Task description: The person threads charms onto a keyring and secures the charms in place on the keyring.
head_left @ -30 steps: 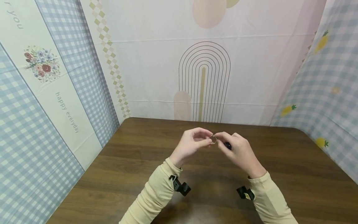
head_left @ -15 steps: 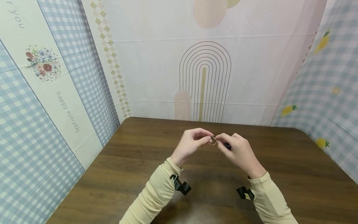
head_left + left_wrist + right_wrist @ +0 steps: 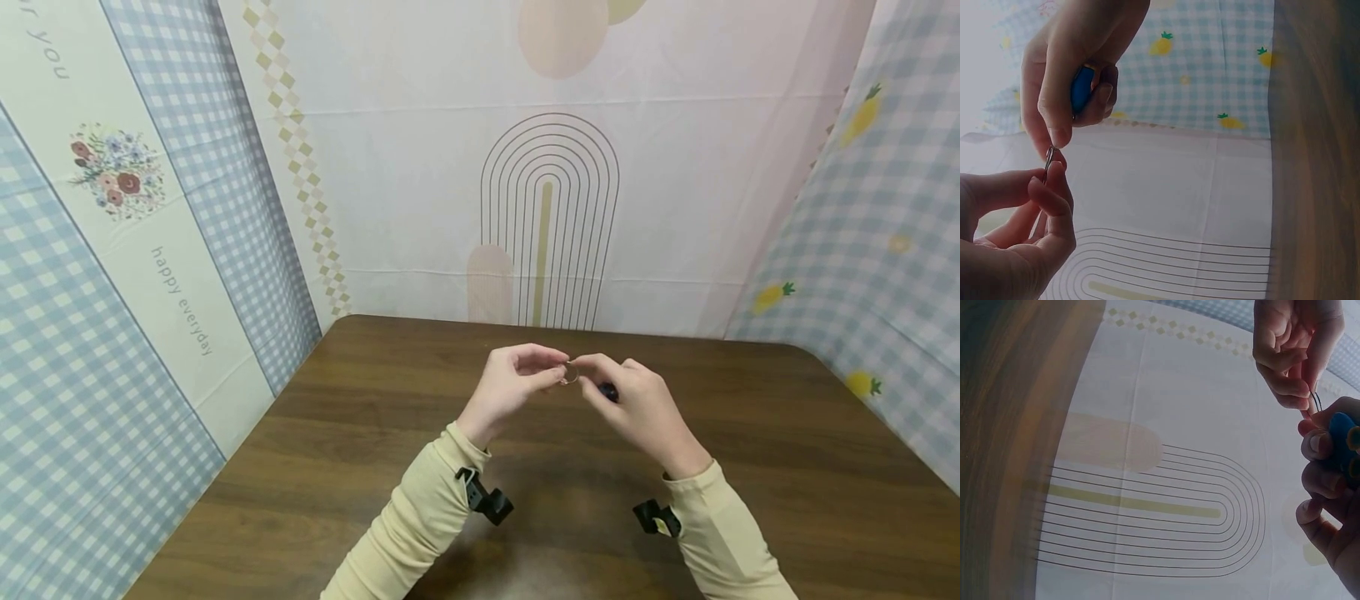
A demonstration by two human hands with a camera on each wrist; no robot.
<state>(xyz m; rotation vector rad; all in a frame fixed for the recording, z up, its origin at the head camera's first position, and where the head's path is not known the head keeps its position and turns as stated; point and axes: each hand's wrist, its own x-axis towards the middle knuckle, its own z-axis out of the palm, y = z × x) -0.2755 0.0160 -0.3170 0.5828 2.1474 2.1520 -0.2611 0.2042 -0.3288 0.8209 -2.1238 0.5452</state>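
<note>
A small metal ring (image 3: pixel 570 374) is pinched between both grips above the surface (image 3: pixel 750 450): left hand (image 3: pixel 510 387) and right hand (image 3: pixel 637 408), the latter also curled round a blue object (image 3: pixel 1082 87).

Left hand (image 3: pixel 512 385) and right hand (image 3: pixel 639 407) raised, fingertips meeting, fingers curled in pinch; forearms angled inward.

Dark wood table (image 3: pixel 360 467). Behind it, a pale cloth backdrop (image 3: pixel 420 200) with an arch-line print (image 3: pixel 550 221). Left of the table, blue gingham panel with flower print (image 3: pixel 112 171); right of it, gingham with pineapples (image 3: pixel 892 250).
</note>
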